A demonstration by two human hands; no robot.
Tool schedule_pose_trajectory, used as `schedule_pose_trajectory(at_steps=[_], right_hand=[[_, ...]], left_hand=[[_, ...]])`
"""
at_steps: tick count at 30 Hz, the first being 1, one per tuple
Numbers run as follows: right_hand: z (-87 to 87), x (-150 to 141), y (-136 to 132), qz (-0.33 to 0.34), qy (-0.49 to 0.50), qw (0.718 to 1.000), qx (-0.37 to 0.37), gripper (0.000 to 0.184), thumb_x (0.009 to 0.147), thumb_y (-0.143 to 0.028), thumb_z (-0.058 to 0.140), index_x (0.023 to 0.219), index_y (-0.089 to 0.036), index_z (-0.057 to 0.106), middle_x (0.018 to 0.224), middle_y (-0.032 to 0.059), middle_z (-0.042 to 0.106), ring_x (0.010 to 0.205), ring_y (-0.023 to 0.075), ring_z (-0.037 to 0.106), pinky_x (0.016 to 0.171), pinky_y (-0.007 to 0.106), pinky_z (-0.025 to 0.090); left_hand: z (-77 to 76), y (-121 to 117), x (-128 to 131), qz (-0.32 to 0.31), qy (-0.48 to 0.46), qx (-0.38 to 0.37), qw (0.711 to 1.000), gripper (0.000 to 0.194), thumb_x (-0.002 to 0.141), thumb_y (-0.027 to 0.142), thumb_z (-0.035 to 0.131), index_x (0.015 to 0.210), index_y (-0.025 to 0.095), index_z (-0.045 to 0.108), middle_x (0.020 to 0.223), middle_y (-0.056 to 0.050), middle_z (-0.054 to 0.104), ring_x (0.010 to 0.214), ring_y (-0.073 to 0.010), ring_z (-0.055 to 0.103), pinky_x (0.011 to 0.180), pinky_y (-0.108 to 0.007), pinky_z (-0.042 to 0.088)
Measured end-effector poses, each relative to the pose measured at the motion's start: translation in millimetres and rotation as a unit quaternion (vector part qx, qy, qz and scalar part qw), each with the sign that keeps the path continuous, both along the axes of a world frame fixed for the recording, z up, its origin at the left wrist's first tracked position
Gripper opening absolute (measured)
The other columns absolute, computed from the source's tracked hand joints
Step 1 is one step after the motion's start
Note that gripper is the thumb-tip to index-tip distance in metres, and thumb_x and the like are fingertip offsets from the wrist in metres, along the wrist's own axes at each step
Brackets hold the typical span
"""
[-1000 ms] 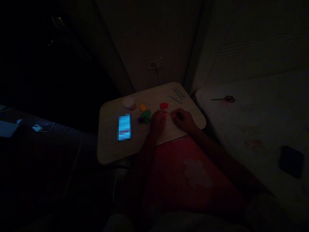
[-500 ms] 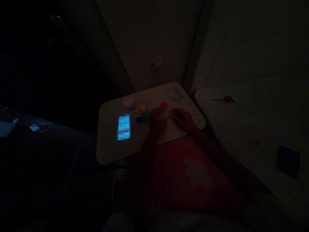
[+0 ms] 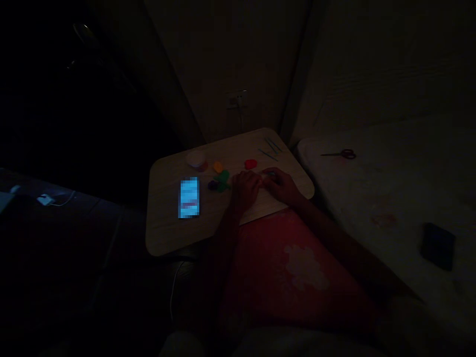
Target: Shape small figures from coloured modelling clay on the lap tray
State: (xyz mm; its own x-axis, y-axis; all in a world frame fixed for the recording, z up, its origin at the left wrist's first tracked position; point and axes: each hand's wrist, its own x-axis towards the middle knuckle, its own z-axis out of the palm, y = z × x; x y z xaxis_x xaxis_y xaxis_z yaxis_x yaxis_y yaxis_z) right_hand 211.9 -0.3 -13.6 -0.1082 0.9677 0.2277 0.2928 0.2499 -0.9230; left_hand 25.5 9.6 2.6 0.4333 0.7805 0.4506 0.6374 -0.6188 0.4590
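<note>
The room is very dark. My left hand (image 3: 244,189) and my right hand (image 3: 280,185) rest close together on a small wooden table (image 3: 167,228), fingers curled and meeting over something small I cannot make out. Just beyond my fingers lies a red lump (image 3: 250,163) of clay. To the left of my left hand sit a green lump (image 3: 223,178), a purple lump (image 3: 213,185) and an orange lump (image 3: 218,166). A lit phone (image 3: 189,197) lies flat further left.
A small white tub (image 3: 197,159) stands at the table's back. Thin green sticks (image 3: 270,148) lie at its far right corner. Scissors (image 3: 340,154) and a dark flat object (image 3: 438,245) lie on the pale bed at the right. A wall socket (image 3: 236,100) is behind.
My two hands have drawn closer, fingertips now meeting. The view has grown dimmer and shifted slightly.
</note>
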Motion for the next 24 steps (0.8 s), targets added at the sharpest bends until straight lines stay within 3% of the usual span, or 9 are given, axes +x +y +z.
schedule_pose_trajectory(at_steps=[11,17,21,24], right_hand=[[3.4,-2,-1,-0.004,-0.017,1.0,0.004,0.032,0.089,-0.036,0.064,0.116,-0.019,0.068,0.081,0.0037,0.076,0.071,0.0188,0.068,0.067,0.03,0.051],[0.6,-2,1,0.002,-0.013,1.0,0.014,0.031,0.088,-0.035,0.063,0.115,-0.019,0.068,0.082,0.0029,0.075,0.071,0.0186,0.066,0.067,0.03,0.051],[-1.5,-2,2,-0.015,-0.022,0.999,0.02,0.029,0.088,-0.036,0.063,0.111,-0.02,0.07,0.079,0.0025,0.072,0.069,0.0181,0.064,0.064,0.029,0.049],[-1.7,-2,3,-0.013,-0.023,0.999,0.019,0.028,0.088,-0.036,0.063,0.11,-0.02,0.071,0.079,0.0022,0.072,0.069,0.0177,0.062,0.064,0.029,0.047]], left_hand=[[-14.7,9,-6,-0.006,-0.015,-0.04,0.999,0.028,0.098,0.019,0.048,0.084,0.021,0.072,0.087,-0.008,0.074,0.091,-0.0249,0.066,0.091,-0.041,0.043],[-14.1,9,-6,-0.03,-0.121,-0.076,0.989,0.014,0.091,0.022,0.065,0.087,0.025,0.078,0.095,-0.004,0.08,0.097,-0.0238,0.072,0.096,-0.04,0.051],[-15.7,6,-6,-0.01,-0.166,-0.119,0.979,0.008,0.086,0.026,0.073,0.08,0.024,0.077,0.086,-0.003,0.079,0.09,-0.0242,0.074,0.091,-0.04,0.055],[-19.3,6,-7,0.014,-0.197,-0.126,0.972,0.015,0.08,0.031,0.08,0.073,0.021,0.072,0.078,-0.003,0.076,0.086,-0.0237,0.073,0.086,-0.038,0.056]])
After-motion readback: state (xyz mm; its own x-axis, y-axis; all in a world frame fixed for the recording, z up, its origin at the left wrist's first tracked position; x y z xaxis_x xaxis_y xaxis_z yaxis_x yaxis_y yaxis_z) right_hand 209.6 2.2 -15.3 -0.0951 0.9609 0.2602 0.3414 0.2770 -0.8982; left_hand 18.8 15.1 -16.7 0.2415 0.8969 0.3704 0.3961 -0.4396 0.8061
